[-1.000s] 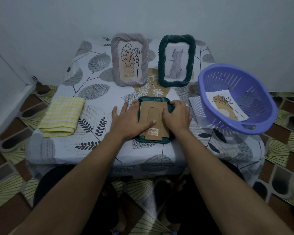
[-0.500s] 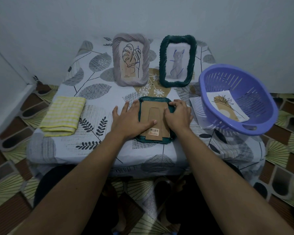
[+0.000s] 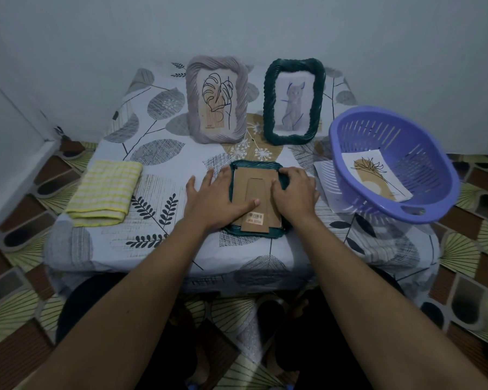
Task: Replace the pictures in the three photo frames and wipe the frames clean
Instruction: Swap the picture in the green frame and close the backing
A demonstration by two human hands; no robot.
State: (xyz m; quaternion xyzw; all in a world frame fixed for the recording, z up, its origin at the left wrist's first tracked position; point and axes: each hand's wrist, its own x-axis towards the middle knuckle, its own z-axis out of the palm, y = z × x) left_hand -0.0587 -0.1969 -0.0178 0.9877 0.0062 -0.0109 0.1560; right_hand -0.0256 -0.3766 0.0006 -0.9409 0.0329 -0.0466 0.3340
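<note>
**Inspector:** Item and position?

**Assessor:** The teal frame (image 3: 254, 165) lies face down on the table (image 3: 152, 243), midway along its front edge. The cardboard back (image 3: 253, 190) faces up, with its stand flap folded flat.

**Inspector:** Hands?

**Assessor:** The left hand (image 3: 212, 192) lies flat with fingers spread and the thumb pressing the back. The right hand (image 3: 296, 190) has its fingers curled over the frame's right rim.

**Inspector:** Handling?

**Assessor:** In my judgement it is light. The ridged rim is rigid and the cardboard bends easily. Any glazing is hidden, so treat it as fragile and lift by the rim.

**Inspector:** Surroundings?

**Assessor:** A grey frame (image 3: 191, 108) and a green frame (image 3: 268, 108) stand upright towards the far edge. A folded yellow cloth (image 3: 104, 190) sits at the left edge. A slotted purple basket (image 3: 434, 175) holding a print (image 3: 378, 175) sits at the right.
</note>
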